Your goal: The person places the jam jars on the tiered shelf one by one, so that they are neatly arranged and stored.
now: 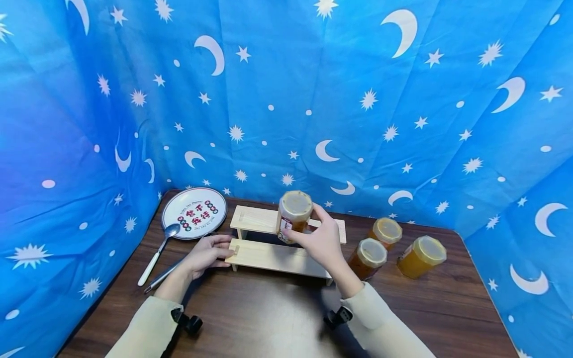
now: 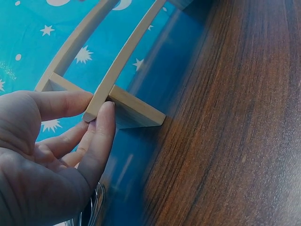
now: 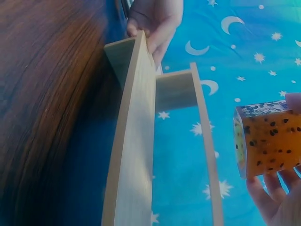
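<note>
My right hand (image 1: 323,243) held a clear jar of amber preserve with dark seeds and a pale lid (image 1: 294,215) off the surface, above the two-step shelf of light wood (image 1: 277,256) that stood near the middle of the dark wooden table (image 1: 268,318), toward its far edge. My fingers (image 3: 271,201) were curled round the jar's side with the thumb on the other flank, so the jar hung upright with its lid uppermost, over the gap between the lower step and the upper one. My left hand (image 1: 207,255) rested at the left end of the lower step, apparently to steady the shelf: its fingers (image 2: 98,141) lay nearly straight, the tips pressed against the end of the plank and its little upright leg, gripping nothing. Three more jars of the same amber preserve (image 1: 387,251) stood together toward the table's right edge, clear of the shelf. At the far left corner lay a round white plate with printed characters (image 1: 194,213), and just in front of it a white-handled metal spoon (image 1: 158,252) pointed toward the left edge.
</note>
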A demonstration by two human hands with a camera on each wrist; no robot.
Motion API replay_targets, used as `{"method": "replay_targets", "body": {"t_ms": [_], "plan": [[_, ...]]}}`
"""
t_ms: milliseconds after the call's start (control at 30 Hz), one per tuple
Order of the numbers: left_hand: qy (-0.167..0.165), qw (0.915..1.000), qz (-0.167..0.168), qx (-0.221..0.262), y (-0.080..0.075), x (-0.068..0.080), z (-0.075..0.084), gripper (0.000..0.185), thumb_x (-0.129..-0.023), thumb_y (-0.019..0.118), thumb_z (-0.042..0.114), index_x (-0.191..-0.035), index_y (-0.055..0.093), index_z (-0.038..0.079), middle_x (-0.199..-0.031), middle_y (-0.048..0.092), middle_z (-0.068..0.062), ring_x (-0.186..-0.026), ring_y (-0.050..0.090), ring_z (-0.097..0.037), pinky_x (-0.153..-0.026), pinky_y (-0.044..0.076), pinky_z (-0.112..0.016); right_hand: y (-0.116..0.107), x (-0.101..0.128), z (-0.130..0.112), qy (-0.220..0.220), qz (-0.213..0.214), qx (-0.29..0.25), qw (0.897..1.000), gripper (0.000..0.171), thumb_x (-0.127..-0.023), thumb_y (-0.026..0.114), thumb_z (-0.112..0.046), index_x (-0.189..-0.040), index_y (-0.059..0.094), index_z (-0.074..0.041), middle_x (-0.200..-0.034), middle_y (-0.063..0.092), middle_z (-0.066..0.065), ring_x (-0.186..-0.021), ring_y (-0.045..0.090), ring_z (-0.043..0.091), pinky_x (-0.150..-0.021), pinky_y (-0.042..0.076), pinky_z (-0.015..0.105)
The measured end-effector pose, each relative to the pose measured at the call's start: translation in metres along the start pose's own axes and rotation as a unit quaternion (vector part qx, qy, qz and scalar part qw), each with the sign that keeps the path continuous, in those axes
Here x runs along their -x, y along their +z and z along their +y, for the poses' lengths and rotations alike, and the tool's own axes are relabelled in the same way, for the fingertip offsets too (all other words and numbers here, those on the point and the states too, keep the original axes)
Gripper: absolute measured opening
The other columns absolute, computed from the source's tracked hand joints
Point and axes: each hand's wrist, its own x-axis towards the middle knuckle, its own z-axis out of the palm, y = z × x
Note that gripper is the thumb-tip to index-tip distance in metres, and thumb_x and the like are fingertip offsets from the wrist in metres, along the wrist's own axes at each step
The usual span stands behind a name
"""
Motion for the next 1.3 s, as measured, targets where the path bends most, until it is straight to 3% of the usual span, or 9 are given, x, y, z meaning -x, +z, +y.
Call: {"method": "replay_targets", "body": {"t_ms": [233,433,767,1133,1300], "plan": [[-0.001,1.0,0.003,0.001,0.001,0.001,0.001,0.059,-0.082,0.071,0.003,-0.136,0.047,0.003,-0.122,0.055,-0.018,-0.09,0.064,-0.023,-0.075,0.058,-0.039,0.026,-0.014,0.002,-0.006,0.003,-0.024,1.0,0.069,-0.065,0.086,-0.042,-0.126,0.055,-0.03,-0.108,0.06,-0.007,-0.099,0.055,0.012,-0.078,0.057,0.033],[0.002,1.0,-0.003,0.002,0.0,0.001,0.001,0.058,-0.083,0.069,0.002,-0.136,0.046,0.002,-0.121,0.055,-0.019,-0.091,0.064,-0.023,-0.076,0.058,-0.039,0.041,-0.023,0.003,-0.003,0.007,-0.005,1.0,0.068,-0.065,0.086,-0.043,-0.124,0.055,-0.031,-0.106,0.06,-0.01,-0.095,0.055,0.01,-0.076,0.057,0.03],[0.005,1.0,0.0,-0.003,0.002,0.002,0.001,0.057,-0.084,0.069,0.003,-0.136,0.046,0.001,-0.123,0.054,-0.02,-0.091,0.064,-0.023,-0.076,0.058,-0.039,0.053,-0.031,0.005,0.004,0.004,0.005,1.0,0.069,-0.066,0.084,-0.048,-0.126,0.055,-0.031,-0.108,0.06,-0.012,-0.097,0.056,0.008,-0.074,0.056,0.031],[0.007,1.0,-0.003,-0.006,0.003,0.004,0.002,0.057,-0.084,0.068,0.003,-0.136,0.045,0.001,-0.124,0.054,-0.02,-0.091,0.064,-0.023,-0.076,0.058,-0.039,0.063,-0.035,0.007,0.002,0.003,0.008,1.0,0.065,-0.068,0.085,-0.039,-0.125,0.055,-0.032,-0.11,0.059,-0.014,-0.098,0.055,0.008,-0.076,0.056,0.032],[0.008,1.0,-0.003,-0.005,0.003,0.006,0.004,0.057,-0.084,0.068,0.003,-0.136,0.045,0.0,-0.124,0.054,-0.02,-0.091,0.064,-0.023,-0.076,0.058,-0.039,0.063,-0.034,0.004,0.008,-0.002,0.008,1.0,0.067,-0.068,0.085,-0.042,-0.126,0.054,-0.032,-0.111,0.058,-0.014,-0.099,0.055,0.008,-0.079,0.055,0.032]]}}
